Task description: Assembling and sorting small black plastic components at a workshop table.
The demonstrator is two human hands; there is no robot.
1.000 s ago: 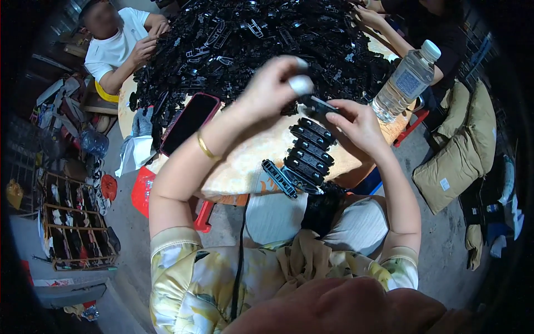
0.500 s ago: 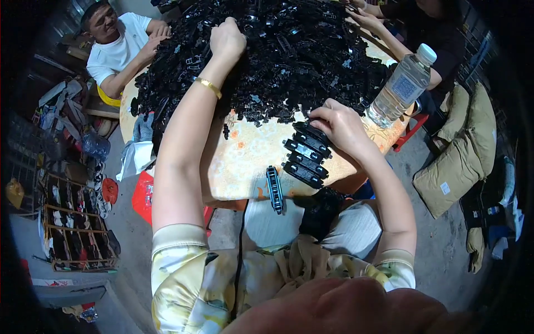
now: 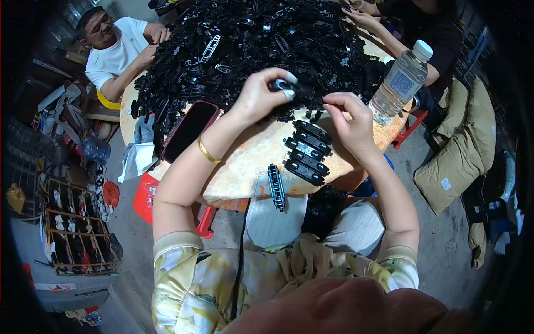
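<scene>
My left hand (image 3: 261, 99) is closed in a pinch on a dark plastic part (image 3: 282, 84) with a shiny face, over the near edge of a big heap of black plastic parts (image 3: 250, 44). Facing it, my right hand (image 3: 354, 118) has its thumb and fingers drawn together at the heap's edge; whatever they pinch is too small to make out. Below the right hand, several curved black plastic parts (image 3: 306, 161) lie in a stacked row on the patterned tabletop (image 3: 239, 172). A narrow blue-grey ladder-shaped part (image 3: 276, 187) rests at the table's near edge.
A dark phone (image 3: 191, 132) lies beside my left forearm. The clear water bottle (image 3: 401, 83) stands at the right. One person (image 3: 119, 53) sits far left, and another person's hands (image 3: 361, 19) work far right. Tan sacks (image 3: 459, 150) lie on the floor at right.
My left hand has come back from the far heap toward my right hand, now with a dark part in it. My right hand has left the row of curved parts and shifted slightly right.
</scene>
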